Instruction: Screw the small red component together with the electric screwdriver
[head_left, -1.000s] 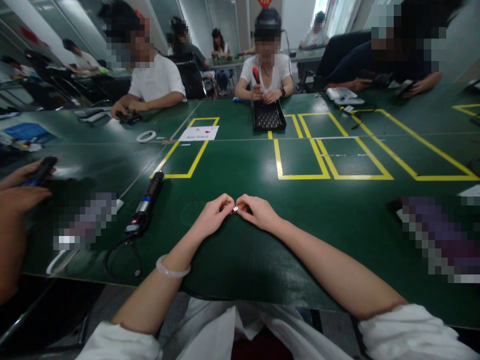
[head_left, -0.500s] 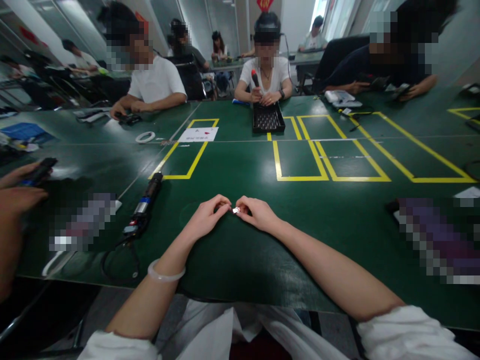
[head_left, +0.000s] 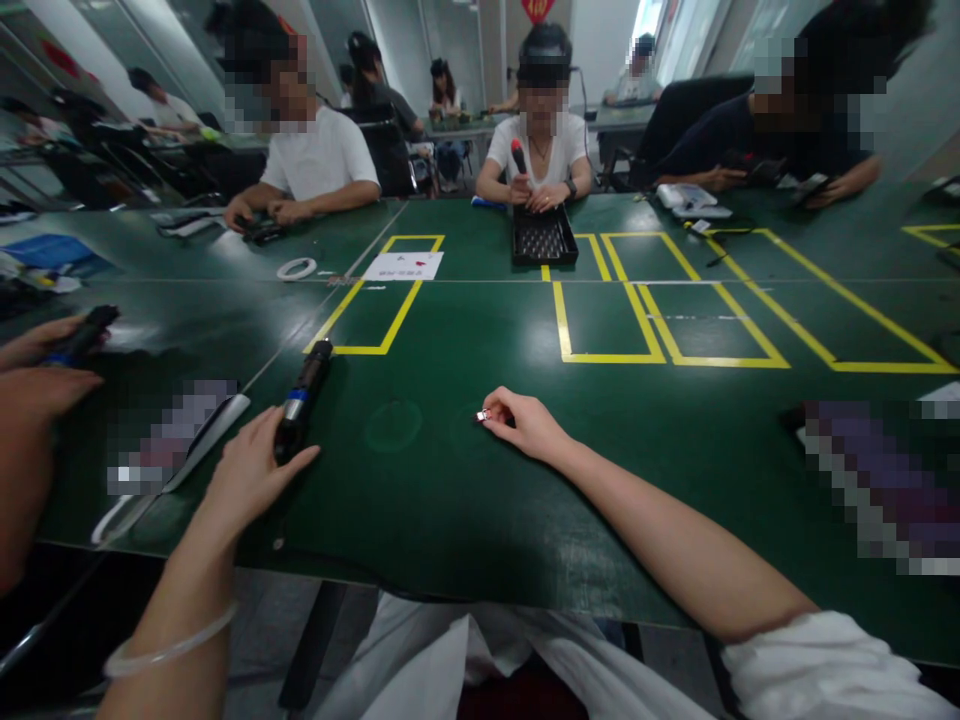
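Observation:
My right hand [head_left: 525, 422] rests on the green table [head_left: 465, 480] and pinches a small shiny metal part [head_left: 482, 415] between its fingertips. My left hand [head_left: 251, 470] lies over the near end of a black electric screwdriver [head_left: 301, 393] with a silver and blue band. Its thumb and fingers spread around the tool's body, touching it without a closed grip. A pale bangle sits on my left wrist. The screwdriver's cable runs off under my left hand.
Yellow tape rectangles [head_left: 607, 320] mark the table's middle. A black parts tray [head_left: 543, 238] stands before a person opposite who holds a red-tipped tool. A white tape ring [head_left: 295, 268] and a paper sheet [head_left: 403, 265] lie at the far left. Another person's hands [head_left: 37, 370] hold a tool at left.
My left hand has left the small part and swung left onto the screwdriver. My right hand stays in place and keeps the part alone.

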